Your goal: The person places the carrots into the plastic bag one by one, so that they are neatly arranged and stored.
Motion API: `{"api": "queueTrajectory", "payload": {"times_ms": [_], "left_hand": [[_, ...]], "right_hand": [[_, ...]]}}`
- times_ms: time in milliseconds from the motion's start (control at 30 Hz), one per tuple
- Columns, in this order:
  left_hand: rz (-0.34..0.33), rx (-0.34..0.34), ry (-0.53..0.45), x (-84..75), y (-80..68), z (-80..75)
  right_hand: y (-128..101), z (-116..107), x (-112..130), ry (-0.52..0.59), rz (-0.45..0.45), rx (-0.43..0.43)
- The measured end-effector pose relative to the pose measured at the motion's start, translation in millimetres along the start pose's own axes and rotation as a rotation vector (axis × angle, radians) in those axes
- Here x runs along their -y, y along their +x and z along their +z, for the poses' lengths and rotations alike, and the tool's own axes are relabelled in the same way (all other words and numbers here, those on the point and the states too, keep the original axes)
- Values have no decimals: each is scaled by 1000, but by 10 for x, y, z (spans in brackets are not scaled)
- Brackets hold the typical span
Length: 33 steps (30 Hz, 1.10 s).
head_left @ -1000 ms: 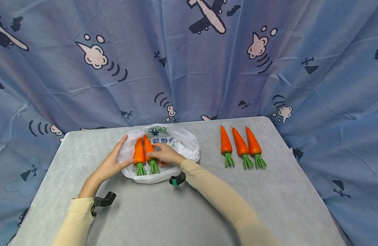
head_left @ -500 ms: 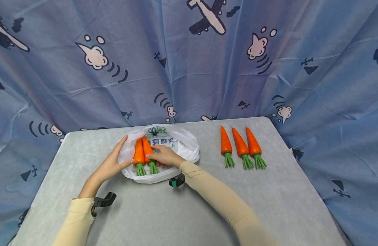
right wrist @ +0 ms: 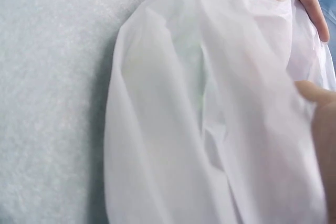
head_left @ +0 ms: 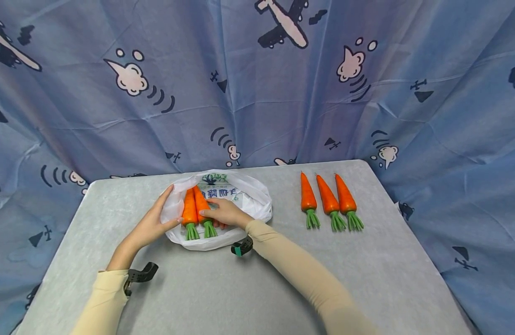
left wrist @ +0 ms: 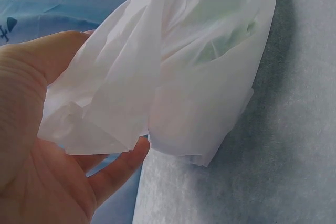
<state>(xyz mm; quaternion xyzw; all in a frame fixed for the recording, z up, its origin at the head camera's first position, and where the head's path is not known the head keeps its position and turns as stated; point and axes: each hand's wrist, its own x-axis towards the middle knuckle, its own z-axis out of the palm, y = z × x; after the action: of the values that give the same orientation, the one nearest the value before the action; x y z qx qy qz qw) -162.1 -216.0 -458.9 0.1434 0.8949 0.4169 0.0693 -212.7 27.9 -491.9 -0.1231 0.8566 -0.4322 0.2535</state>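
So far two orange plastic carrots [head_left: 195,207] lie in the white plastic bag [head_left: 249,200], whose left edge the left hand [head_left: 150,225] pinches while the right hand [head_left: 225,211] grasps one, and three more carrots [head_left: 328,200] wait right of it.

I'm seeing my right hand [head_left: 225,213] covering part of the carrots [head_left: 196,208] in the white bag [head_left: 244,195], so its grip is staying unclear. The bag's print is reading too small. On the left wrist view, my left hand [left wrist: 37,145] is running off the frame edge.
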Motion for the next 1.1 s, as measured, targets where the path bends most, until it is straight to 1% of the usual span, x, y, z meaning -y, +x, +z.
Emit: {"api": "queueTrajectory", "payload": {"times_ms": [200, 500, 700, 933, 1100], "left_hand": [[-2, -4, -2, 6, -1, 3], [-6, -1, 3, -12, 2, 6], [-8, 0, 8, -16, 0, 2], [-11, 5, 11, -13, -9, -7], [-12, 9, 15, -29, -4, -11]], "right_hand": [[-48, -58, 24, 2, -19, -6], [-153, -229, 59, 3, -63, -24], [-240, -343, 48, -11, -108, -36], [-426, -516, 23, 3, -144, -63], [-607, -689, -25, -11, -160, -114]]}}
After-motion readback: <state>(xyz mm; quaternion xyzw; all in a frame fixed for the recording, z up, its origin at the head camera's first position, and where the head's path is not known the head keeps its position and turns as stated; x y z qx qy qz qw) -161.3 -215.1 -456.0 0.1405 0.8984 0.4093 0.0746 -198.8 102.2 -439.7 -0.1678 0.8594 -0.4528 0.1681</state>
